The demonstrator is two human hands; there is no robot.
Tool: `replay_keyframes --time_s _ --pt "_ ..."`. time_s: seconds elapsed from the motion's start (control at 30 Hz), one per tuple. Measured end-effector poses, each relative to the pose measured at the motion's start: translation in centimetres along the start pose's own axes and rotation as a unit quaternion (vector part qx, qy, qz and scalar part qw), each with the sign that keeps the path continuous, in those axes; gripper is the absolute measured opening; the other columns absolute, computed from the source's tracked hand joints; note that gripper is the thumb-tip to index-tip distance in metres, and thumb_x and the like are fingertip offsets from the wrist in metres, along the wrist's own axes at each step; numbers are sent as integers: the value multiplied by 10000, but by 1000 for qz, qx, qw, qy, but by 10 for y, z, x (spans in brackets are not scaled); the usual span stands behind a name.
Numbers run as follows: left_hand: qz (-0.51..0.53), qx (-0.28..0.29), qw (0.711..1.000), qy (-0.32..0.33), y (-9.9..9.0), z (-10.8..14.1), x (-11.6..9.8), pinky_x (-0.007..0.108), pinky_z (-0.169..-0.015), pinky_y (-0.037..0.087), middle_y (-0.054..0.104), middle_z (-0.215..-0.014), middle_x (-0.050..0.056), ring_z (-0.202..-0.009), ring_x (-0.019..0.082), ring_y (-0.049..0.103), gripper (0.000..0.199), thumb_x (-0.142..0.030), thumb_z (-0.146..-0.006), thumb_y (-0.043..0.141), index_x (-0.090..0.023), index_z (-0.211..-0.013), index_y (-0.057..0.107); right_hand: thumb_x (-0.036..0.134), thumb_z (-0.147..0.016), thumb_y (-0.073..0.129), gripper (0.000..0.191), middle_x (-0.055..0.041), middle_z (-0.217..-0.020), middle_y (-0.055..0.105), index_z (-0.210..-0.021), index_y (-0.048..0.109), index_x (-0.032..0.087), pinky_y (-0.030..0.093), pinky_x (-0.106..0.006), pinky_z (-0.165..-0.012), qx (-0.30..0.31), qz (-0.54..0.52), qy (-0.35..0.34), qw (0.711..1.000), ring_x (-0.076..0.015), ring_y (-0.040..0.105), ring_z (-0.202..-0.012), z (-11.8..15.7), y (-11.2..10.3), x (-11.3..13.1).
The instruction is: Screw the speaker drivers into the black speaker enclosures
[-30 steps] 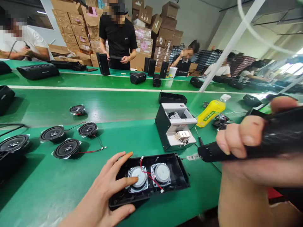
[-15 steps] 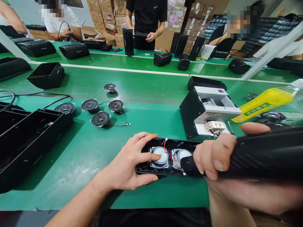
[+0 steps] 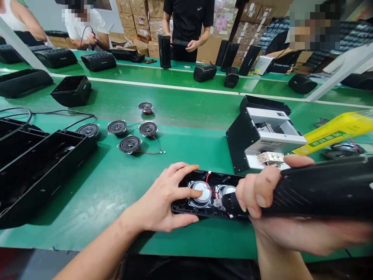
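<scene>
A long black speaker panel lies on the green table, with two silver-backed drivers and red wires in it. My left hand spans the panel's left end, fingers spread, the index fingertip on the left driver. In my right hand is a large black power screwdriver, gripped near its front end. Its nose points left over the panel beside the right driver; the tip is too small to make out there.
Behind the panel stands a grey and black screw feeder, with a yellow bottle to its right. Loose speakers lie left of centre. Open black housings fill the left side. People work across the table.
The view has shifted, so the tabletop items appear further right. The screwdriver's nose has moved slightly left relative to the panel. My left hand keeps its place on the panel.
</scene>
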State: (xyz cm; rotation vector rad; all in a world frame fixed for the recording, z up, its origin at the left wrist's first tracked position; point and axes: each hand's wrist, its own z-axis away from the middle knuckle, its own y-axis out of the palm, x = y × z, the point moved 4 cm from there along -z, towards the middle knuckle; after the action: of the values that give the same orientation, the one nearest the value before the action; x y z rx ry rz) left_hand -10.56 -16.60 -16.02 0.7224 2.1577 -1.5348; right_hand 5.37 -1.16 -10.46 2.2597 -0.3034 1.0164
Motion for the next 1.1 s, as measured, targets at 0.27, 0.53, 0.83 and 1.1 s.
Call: replay_keyframes --time_s 0.27,0.53,0.83,1.1 --pt "-14 -5 1000 16 -1 -2 -2 625 -1183 431 440 -1662 123 -1425 394 415 431 -561 -914 804 -277 -1237 772 789 -870 736 587 21 -647 607 -1187 779 298 441 -248 -382 19 -2 19 1000 -139 507 -401 -1 5 -5" --pt "-25 -3 999 20 -1 -3 -6 612 -1155 460 466 -1617 124 -1387 393 432 411 -513 -898 826 -286 -1237 776 724 -905 742 526 11 -633 612 -1163 776 267 419 -236 -371 35 -21 8 999 -151 501 -396 5 15 -11" --pt "-24 -5 1000 17 -1 -3 -4 619 -1134 473 474 -1596 122 -1373 398 430 416 -498 -871 847 -291 -1225 776 734 -914 722 561 -10 -668 630 -1163 760 233 422 -250 -360 50 -33 2 998 -165 522 -394 7 10 -20" --pt "-65 11 998 6 4 7 6 662 -1142 509 440 -1670 100 -1483 434 411 500 -604 -916 771 -355 -1346 707 794 -976 577 612 3 -656 628 -1313 734 307 487 -270 -385 11 -5 -16 1000 -173 558 -416 4 -1 6"
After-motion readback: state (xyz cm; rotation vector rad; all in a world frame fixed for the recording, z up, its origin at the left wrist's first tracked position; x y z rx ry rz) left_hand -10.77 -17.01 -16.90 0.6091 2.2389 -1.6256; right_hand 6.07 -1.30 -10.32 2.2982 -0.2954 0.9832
